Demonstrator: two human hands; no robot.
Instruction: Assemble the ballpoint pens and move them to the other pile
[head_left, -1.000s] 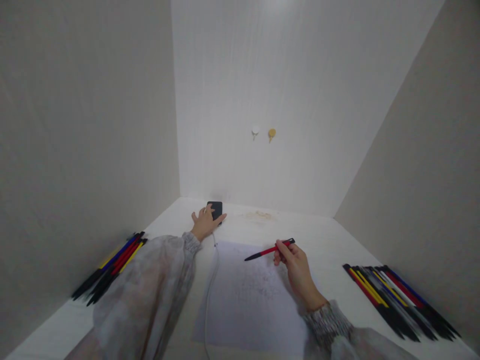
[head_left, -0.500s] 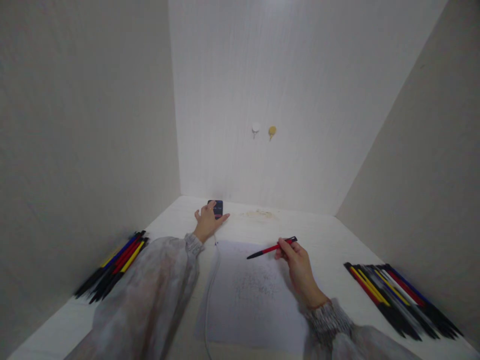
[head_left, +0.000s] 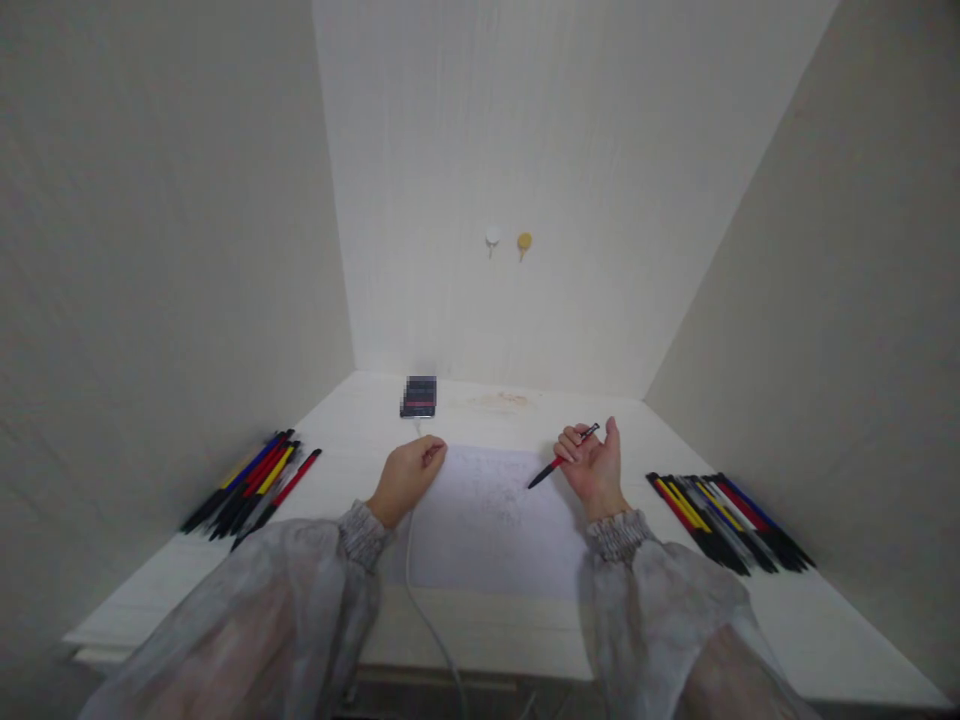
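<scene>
My right hand (head_left: 592,465), palm turned up, holds a red and black pen (head_left: 556,465) between curled fingers, its dark tip pointing down-left over the sheet of paper (head_left: 480,550). Faint dark scribbles show on the paper's upper part. At the paper's upper left corner rests my left hand (head_left: 409,475), its fingers drawn together; whether anything is pinched in them is too small to tell. Beyond it lies a phone (head_left: 420,397) with a lit screen, a white cable (head_left: 409,570) running from it past my left hand.
Several coloured pens (head_left: 251,480) lie at the left, with several more (head_left: 720,515) at the right. Walls enclose the white table (head_left: 480,635) at the back and sides. Two small hooks, one white (head_left: 492,236) and one yellow (head_left: 524,241), hang on the back wall.
My left hand has come off the phone, back to the paper's corner, with its fingers closed. My right hand has turned palm up, still with the pen. The view has shifted, showing the table's front edge.
</scene>
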